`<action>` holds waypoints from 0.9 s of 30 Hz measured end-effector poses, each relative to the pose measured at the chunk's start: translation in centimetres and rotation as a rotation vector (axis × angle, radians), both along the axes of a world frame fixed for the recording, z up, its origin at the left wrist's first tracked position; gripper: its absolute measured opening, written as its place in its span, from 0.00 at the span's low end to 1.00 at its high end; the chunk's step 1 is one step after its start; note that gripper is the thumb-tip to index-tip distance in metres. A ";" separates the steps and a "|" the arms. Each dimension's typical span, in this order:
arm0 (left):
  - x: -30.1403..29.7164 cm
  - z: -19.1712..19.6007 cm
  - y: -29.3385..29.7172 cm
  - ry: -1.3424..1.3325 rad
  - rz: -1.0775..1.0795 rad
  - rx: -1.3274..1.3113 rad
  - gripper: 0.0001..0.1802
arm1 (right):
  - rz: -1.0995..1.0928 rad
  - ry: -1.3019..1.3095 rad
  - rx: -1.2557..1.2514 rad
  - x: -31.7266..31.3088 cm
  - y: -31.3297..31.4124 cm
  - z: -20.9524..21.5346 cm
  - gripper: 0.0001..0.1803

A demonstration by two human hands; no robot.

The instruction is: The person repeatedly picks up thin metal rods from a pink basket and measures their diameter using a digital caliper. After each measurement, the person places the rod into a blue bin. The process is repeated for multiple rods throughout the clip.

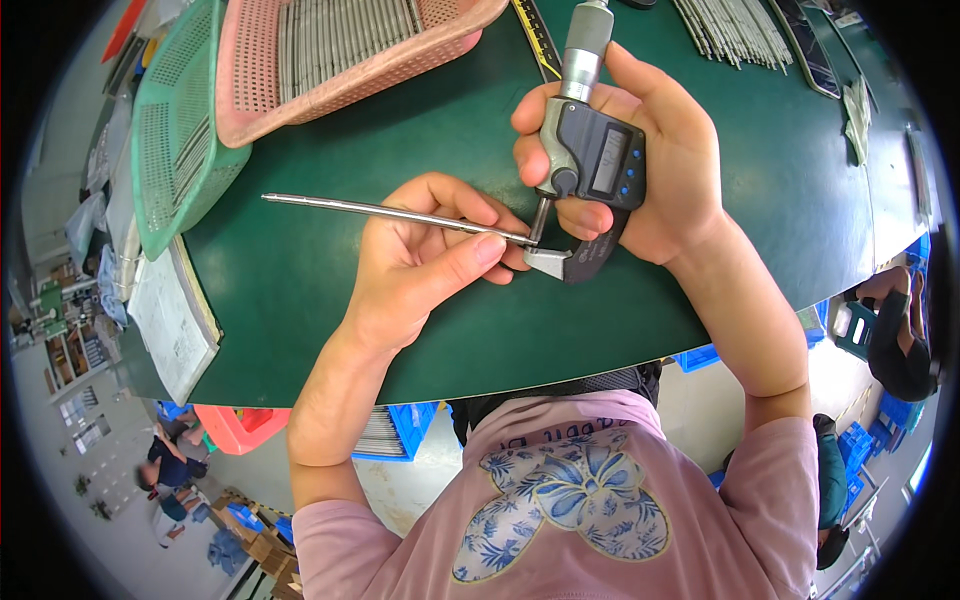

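Note:
Between the thumb and fingers of my left hand point(415, 250) is a slim metal rod point(340, 205), which points out to the left. Its right end sits at the jaws of a digital micrometer point(600, 155), by the spindle and the pale anvil; whether both faces touch it I cannot tell. My right hand point(675, 150) is wrapped round the micrometer's frame, with the thimble pointing away from me. The small grey display and blue buttons face up.
A pink basket point(360, 85) full of metal rods stands at the far left, beside a green basket point(165, 150) with more rods. A rod bundle point(735, 30) lies at the far right near a phone point(808, 50). A notebook point(175, 325) rests on the green table point(480, 355) at the left.

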State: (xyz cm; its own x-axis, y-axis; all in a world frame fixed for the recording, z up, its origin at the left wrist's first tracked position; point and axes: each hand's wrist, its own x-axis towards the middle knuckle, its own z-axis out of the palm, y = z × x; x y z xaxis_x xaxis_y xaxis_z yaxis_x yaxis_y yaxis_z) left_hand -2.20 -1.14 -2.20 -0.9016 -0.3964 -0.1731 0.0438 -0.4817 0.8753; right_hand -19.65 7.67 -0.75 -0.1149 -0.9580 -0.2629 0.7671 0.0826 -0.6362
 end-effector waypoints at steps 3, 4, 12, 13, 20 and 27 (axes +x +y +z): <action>0.0 0.0 0.0 0.005 0.000 -0.004 0.08 | -0.002 0.014 0.009 0.0 0.0 0.0 0.31; 0.0 0.0 0.0 0.002 -0.002 -0.005 0.08 | -0.004 0.024 0.019 0.0 -0.1 0.0 0.31; -0.1 0.3 0.1 -0.037 -0.016 -0.024 0.08 | -0.016 0.131 0.081 0.0 -0.1 0.5 0.31; -0.1 0.4 0.1 -0.048 -0.023 -0.019 0.08 | -0.019 0.133 0.074 0.1 -0.1 0.5 0.31; -0.5 0.5 0.7 -0.095 0.061 -0.057 0.09 | -0.034 0.155 0.016 0.1 0.0 0.5 0.33; -0.3 0.2 0.5 -0.042 0.055 -0.019 0.08 | -0.032 0.136 0.036 0.3 0.0 0.4 0.35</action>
